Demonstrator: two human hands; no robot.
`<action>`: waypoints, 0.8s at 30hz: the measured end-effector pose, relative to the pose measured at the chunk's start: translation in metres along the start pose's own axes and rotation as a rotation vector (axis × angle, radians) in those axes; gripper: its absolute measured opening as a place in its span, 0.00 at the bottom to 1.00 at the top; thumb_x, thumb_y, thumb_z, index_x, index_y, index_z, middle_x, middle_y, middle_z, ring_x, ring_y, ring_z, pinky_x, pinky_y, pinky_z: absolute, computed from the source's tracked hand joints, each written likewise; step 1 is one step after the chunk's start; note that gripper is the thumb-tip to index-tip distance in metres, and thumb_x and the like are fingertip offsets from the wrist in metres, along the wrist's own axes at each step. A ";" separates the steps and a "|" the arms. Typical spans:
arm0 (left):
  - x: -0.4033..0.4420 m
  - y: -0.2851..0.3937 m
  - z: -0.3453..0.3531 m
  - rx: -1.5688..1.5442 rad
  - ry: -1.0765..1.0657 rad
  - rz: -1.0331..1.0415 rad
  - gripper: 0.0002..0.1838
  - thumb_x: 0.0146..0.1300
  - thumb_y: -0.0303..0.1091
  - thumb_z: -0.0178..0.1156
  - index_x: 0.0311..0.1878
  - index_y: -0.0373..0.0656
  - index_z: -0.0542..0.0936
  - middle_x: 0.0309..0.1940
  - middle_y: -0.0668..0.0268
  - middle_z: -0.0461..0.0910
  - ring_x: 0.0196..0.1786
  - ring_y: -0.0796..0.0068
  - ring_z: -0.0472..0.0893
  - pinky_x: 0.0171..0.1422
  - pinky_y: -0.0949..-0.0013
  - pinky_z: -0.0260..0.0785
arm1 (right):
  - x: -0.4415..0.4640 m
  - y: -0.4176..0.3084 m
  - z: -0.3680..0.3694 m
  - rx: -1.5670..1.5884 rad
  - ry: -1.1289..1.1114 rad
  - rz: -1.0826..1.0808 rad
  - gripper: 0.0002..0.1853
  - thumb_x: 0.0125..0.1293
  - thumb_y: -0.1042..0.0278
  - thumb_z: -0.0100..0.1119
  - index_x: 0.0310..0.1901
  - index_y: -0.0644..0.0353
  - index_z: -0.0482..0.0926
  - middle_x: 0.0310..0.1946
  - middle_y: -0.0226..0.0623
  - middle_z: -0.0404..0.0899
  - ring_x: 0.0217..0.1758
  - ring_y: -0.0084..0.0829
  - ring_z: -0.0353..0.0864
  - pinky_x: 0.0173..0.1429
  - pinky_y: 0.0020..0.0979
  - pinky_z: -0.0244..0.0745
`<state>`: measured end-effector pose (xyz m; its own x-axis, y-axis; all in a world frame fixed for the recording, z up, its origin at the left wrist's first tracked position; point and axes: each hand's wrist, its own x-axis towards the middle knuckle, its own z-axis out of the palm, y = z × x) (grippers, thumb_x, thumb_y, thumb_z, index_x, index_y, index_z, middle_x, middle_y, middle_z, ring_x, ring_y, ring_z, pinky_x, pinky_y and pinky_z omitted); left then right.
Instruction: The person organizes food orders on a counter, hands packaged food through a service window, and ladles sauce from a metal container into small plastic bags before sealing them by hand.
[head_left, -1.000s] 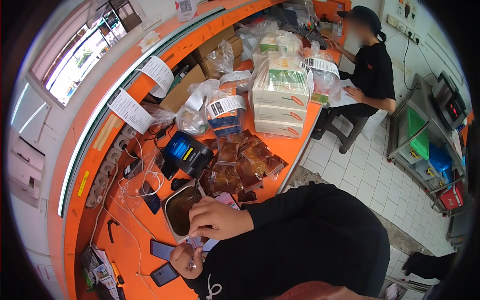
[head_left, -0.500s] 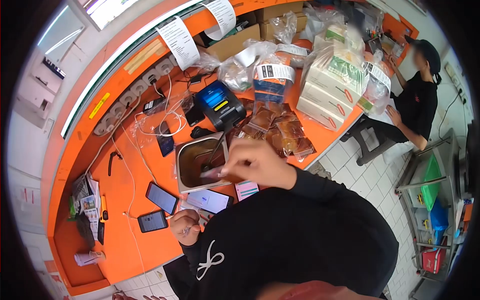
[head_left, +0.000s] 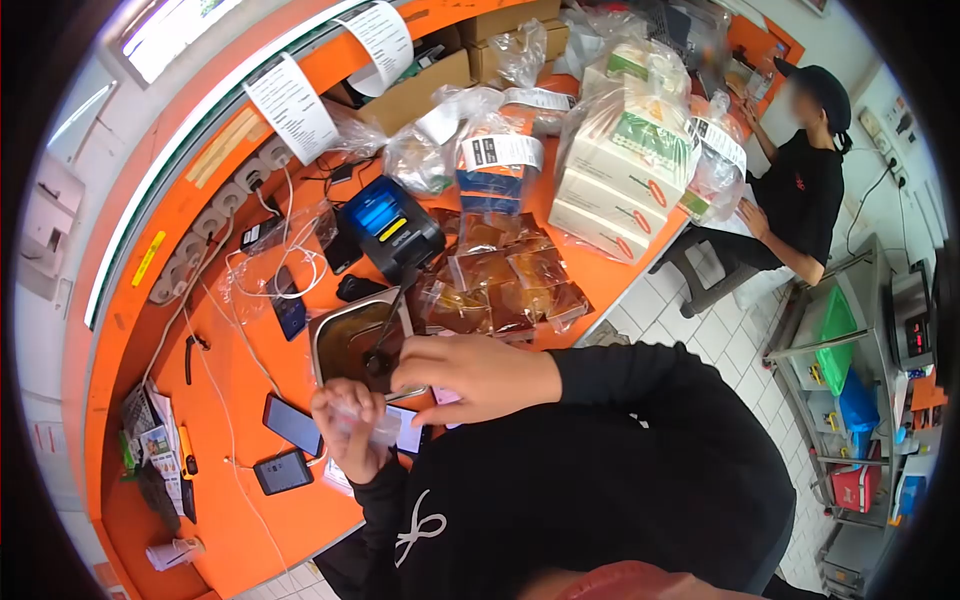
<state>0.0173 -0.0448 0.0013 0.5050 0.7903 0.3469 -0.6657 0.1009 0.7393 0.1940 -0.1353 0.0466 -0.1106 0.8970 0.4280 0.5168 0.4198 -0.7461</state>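
Near the counter's front edge, my left hand [head_left: 350,425] has its fingers curled round a small clear plastic bag [head_left: 378,422]. My right hand [head_left: 475,378] is just to the right, over the near edge of the metal tray, its fingers bent towards the bag; what its fingertips hold, if anything, is hidden. Brown sauce and a dark ladle [head_left: 378,355] are in the metal tray [head_left: 318,350]. Several filled sauce packets [head_left: 490,285] lie in a heap right of the tray.
Behind the tray stand a black label printer [head_left: 393,228] and bagged white boxes [head_left: 610,190]. Phones [head_left: 284,472] and cables lie at the left. Receipts [head_left: 292,108] hang from the shelf edge. A person in black [head_left: 805,190] sits at the far right.
My left hand has risen towards the tray with the bag. My right hand has moved down from over the tray to beside my left hand. The camera view has shifted.
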 end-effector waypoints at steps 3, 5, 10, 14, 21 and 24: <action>0.010 -0.016 0.019 -0.070 0.039 -0.079 0.24 0.49 0.17 0.51 0.52 0.39 0.65 0.47 0.55 0.67 0.50 0.61 0.69 0.57 0.62 0.61 | 0.002 0.003 -0.004 -0.139 -0.022 -0.128 0.25 0.46 0.62 0.65 0.46 0.54 0.67 0.37 0.35 0.64 0.38 0.38 0.72 0.38 0.37 0.69; 0.010 -0.032 0.037 -0.139 -0.011 -0.118 0.24 0.51 0.17 0.51 0.54 0.39 0.65 0.49 0.53 0.69 0.54 0.57 0.69 0.61 0.59 0.59 | -0.003 0.001 -0.012 -0.324 0.052 -0.088 0.25 0.44 0.63 0.65 0.45 0.57 0.67 0.38 0.37 0.63 0.38 0.40 0.70 0.39 0.36 0.68; 0.021 -0.078 0.088 -0.213 -0.008 -0.153 0.22 0.53 0.16 0.49 0.52 0.40 0.65 0.49 0.55 0.70 0.55 0.55 0.69 0.60 0.57 0.63 | -0.047 0.020 -0.053 -0.402 0.157 -0.036 0.22 0.46 0.64 0.64 0.43 0.59 0.69 0.40 0.40 0.64 0.40 0.42 0.69 0.42 0.37 0.67; 0.031 -0.126 0.132 -0.228 -0.106 -0.253 0.20 0.53 0.17 0.50 0.50 0.43 0.66 0.46 0.60 0.69 0.37 0.71 0.72 0.35 0.69 0.68 | -0.107 0.031 -0.134 -0.311 0.410 0.044 0.20 0.53 0.62 0.62 0.45 0.59 0.70 0.40 0.43 0.68 0.41 0.42 0.70 0.45 0.35 0.68; 0.043 -0.230 0.196 -0.115 -0.153 -0.237 0.19 0.62 0.29 0.51 0.55 0.40 0.64 0.45 0.64 0.69 0.21 0.85 0.62 0.20 0.82 0.55 | -0.269 0.093 -0.314 -0.160 1.336 0.308 0.11 0.61 0.68 0.54 0.44 0.59 0.69 0.35 0.25 0.69 0.37 0.16 0.68 0.37 0.18 0.64; 0.048 -0.271 0.214 0.064 0.002 -0.138 0.19 0.64 0.32 0.49 0.57 0.39 0.62 0.49 0.64 0.70 0.15 0.88 0.58 0.16 0.84 0.52 | -0.331 0.159 -0.397 -0.227 1.482 0.344 0.11 0.64 0.62 0.51 0.44 0.56 0.68 0.35 0.23 0.69 0.37 0.14 0.66 0.35 0.17 0.61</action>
<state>0.3399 -0.1634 -0.0587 0.5882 0.7726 0.2388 -0.5535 0.1695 0.8154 0.6494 -0.4202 -0.0108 0.8831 -0.0534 0.4662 0.4691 0.0748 -0.8800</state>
